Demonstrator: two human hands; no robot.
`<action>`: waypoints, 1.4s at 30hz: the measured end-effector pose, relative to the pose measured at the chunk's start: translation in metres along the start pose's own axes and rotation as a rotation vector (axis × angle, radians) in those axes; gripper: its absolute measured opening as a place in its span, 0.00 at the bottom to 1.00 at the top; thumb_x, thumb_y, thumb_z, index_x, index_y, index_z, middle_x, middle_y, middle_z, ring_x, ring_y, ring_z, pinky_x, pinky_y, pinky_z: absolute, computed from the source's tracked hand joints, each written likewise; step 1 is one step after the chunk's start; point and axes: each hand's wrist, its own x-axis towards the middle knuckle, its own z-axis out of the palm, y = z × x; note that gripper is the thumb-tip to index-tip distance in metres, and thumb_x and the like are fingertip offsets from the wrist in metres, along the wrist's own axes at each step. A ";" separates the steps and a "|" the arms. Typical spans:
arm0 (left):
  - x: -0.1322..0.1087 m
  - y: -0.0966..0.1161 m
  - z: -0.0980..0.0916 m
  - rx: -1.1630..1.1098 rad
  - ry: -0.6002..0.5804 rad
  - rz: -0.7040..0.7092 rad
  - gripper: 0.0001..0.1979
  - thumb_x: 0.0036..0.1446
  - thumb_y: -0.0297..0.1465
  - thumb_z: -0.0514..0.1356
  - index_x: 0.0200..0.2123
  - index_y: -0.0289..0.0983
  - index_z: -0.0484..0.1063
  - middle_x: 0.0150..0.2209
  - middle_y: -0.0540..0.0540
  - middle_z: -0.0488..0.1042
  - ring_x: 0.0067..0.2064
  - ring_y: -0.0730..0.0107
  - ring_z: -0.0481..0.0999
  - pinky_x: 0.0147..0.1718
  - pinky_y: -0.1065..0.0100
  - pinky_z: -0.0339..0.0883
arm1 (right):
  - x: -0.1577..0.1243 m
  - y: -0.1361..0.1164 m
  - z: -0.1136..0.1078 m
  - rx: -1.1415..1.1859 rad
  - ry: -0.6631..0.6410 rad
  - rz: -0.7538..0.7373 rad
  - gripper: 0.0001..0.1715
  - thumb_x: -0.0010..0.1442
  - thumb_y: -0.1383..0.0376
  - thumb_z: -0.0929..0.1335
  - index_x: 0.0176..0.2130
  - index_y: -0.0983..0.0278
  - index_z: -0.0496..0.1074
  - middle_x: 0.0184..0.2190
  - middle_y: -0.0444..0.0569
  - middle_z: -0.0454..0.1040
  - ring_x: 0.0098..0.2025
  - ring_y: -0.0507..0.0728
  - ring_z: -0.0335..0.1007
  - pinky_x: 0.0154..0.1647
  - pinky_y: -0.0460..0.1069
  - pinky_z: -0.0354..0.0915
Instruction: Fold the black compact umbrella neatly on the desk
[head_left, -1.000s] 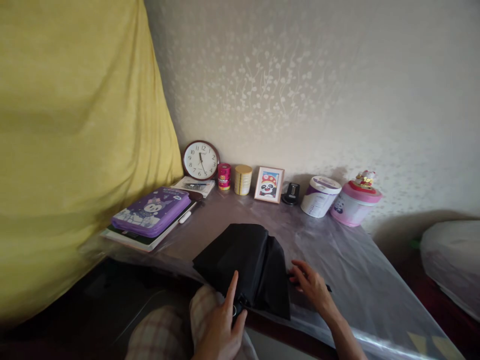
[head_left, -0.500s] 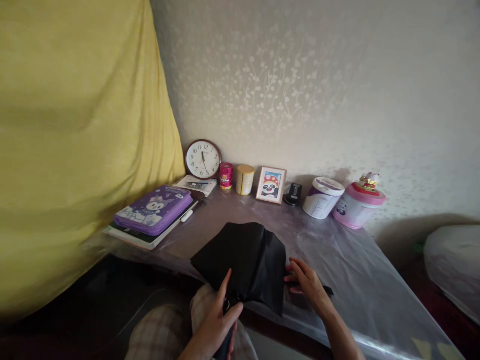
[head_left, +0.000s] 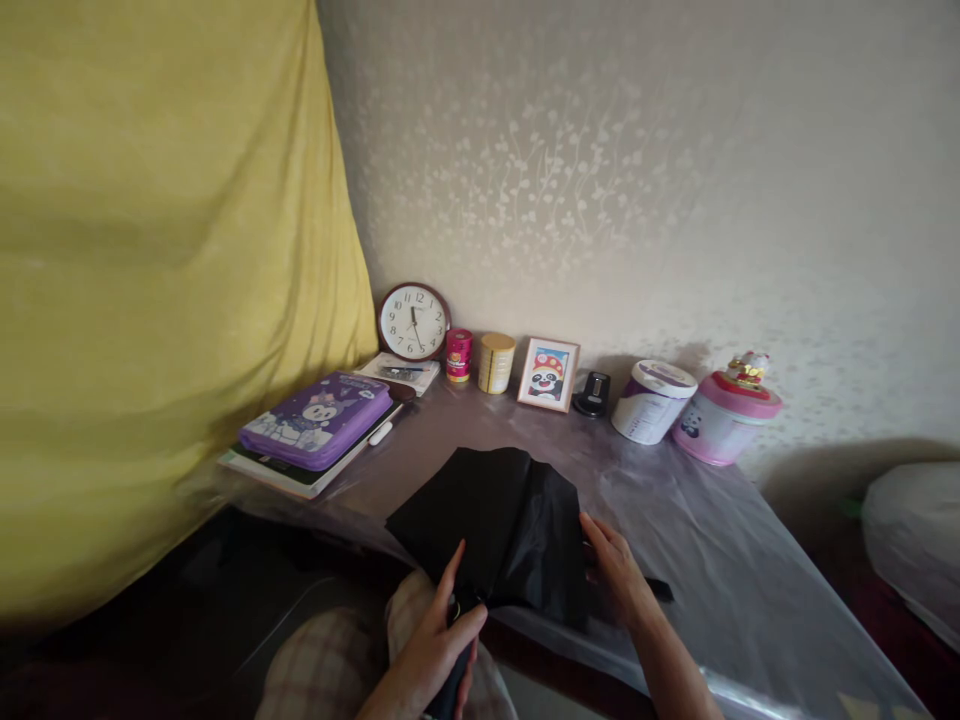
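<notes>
A black folding umbrella lies loosely folded at the front edge of the table, its fabric fanned out in panels. Its handle points down toward my lap, and my left hand is wrapped round it, the index finger reaching up onto the fabric. My right hand is at the right edge of the canopy, thumb hidden, fingertips touching the cloth; part of the fingers is out of sight behind the fabric. A black strap end sticks out to the right of my right wrist.
Along the wall stand a clock, a pink can, a yellow can, a picture frame and two tubs. A purple case rests on books at the left, beside a yellow curtain.
My right hand has closed in on the umbrella's right edge and now touches the fabric. That edge has shifted slightly right. My left hand keeps its hold, and the view has shifted slightly.
</notes>
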 end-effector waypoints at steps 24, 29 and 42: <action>-0.009 0.000 0.017 0.428 0.155 0.033 0.35 0.58 0.39 0.47 0.64 0.44 0.31 0.22 0.53 0.72 0.15 0.72 0.66 0.15 0.72 0.61 | 0.016 -0.019 0.003 0.121 0.091 -0.247 0.30 0.48 0.49 0.69 0.45 0.66 0.72 0.31 0.48 0.77 0.34 0.58 0.71 0.34 0.49 0.65; -0.002 -0.009 0.015 0.689 0.185 0.205 0.34 0.57 0.33 0.47 0.64 0.39 0.35 0.34 0.44 0.77 0.33 0.64 0.76 0.35 0.68 0.64 | 0.022 -0.028 0.018 0.132 0.075 -0.233 0.33 0.49 0.49 0.69 0.48 0.66 0.69 0.32 0.48 0.76 0.31 0.56 0.70 0.29 0.47 0.64; -0.002 -0.010 0.021 0.871 0.145 0.213 0.34 0.57 0.30 0.47 0.64 0.32 0.35 0.49 0.36 0.72 0.45 0.59 0.74 0.42 0.66 0.63 | 0.042 -0.030 0.084 0.005 0.009 -0.324 0.36 0.54 0.55 0.64 0.55 0.72 0.54 0.17 0.39 0.69 0.17 0.52 0.67 0.17 0.45 0.63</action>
